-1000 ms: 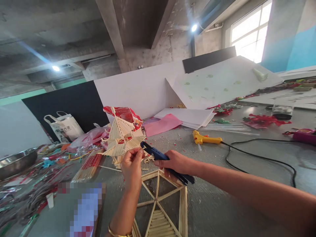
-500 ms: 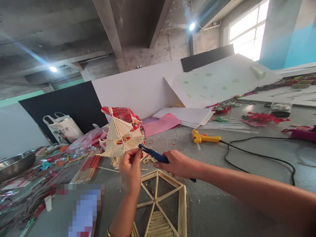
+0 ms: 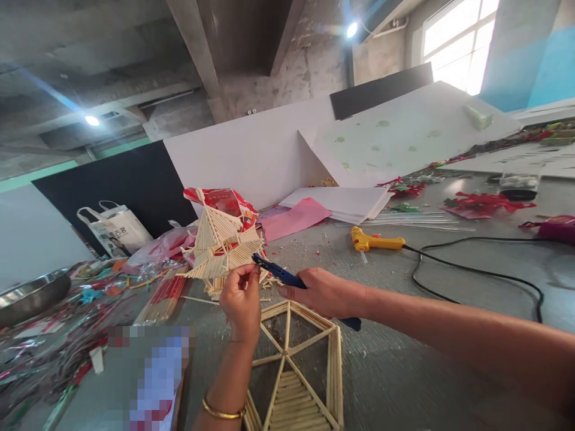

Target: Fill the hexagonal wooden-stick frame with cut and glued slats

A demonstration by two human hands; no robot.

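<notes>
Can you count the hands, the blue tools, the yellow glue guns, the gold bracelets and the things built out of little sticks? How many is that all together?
Hands: 2, the left hand and the right hand
Blue tool: 1
Yellow glue gun: 1
Gold bracelet: 1
Built from sticks: 2, the pointy tower and the flat frame
Total: 7

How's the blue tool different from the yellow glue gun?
The blue tool is in the right hand; the yellow glue gun lies on the grey surface. The tool looks straight; the glue gun looks bent. The glue gun has a black cord; no cord shows on the tool.
</notes>
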